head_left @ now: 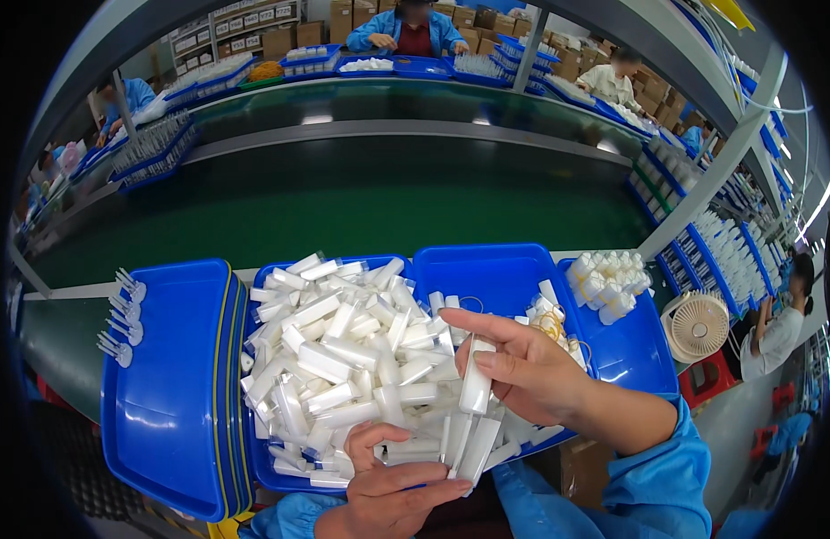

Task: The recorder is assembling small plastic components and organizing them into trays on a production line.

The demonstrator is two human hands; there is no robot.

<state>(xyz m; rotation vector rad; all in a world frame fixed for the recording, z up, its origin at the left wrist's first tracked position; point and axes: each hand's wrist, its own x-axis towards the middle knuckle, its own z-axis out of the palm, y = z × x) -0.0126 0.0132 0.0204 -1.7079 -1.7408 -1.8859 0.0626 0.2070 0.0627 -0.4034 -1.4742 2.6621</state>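
My right hand (536, 368) pinches a white oblong piece in clear plastic (476, 382) between thumb and fingers, holding it upright. Just below it, my left hand (392, 490) is closed on a few similar white oblong pieces (480, 449), tilted side by side. The lower end of the right hand's piece is close to their tops; I cannot tell whether they touch. Under and beyond both hands, a blue tray (251, 395) is heaped with loose white pieces (334, 359) of the same kind, many with clear ends.
A stack of blue trays (163, 386) stands left, with white pronged parts (123, 323) on its edge. Right of the heap, a blue tray (487, 265) holds white pieces and yellowish rubber bands (548, 322). Bundled white pieces (608, 283) and a beige fan (698, 325) lie farther right. Co-workers sit beyond the green conveyor (361, 189).
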